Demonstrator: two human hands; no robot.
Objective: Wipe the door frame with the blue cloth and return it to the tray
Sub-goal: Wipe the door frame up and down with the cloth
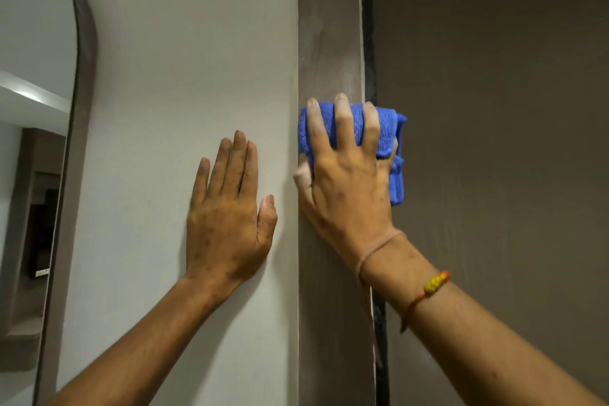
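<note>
Door frame, a brown vertical band at centre, runs from 12 to 6 o'clock between the pale wall at 9 o'clock and the dark door at 3 o'clock. We see the right hand pressing the folded blue cloth against the frame, fingers spread and clamped over it. The left hand, at 8 o'clock of the cloth, lies flat and empty on the wall.

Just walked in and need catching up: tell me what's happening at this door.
A person is wiping the door frame. The right hand presses a folded blue cloth flat against the brown frame, fingers spread over it. The left hand rests open on the white wall beside the frame, holding nothing. No tray is in view.
</note>
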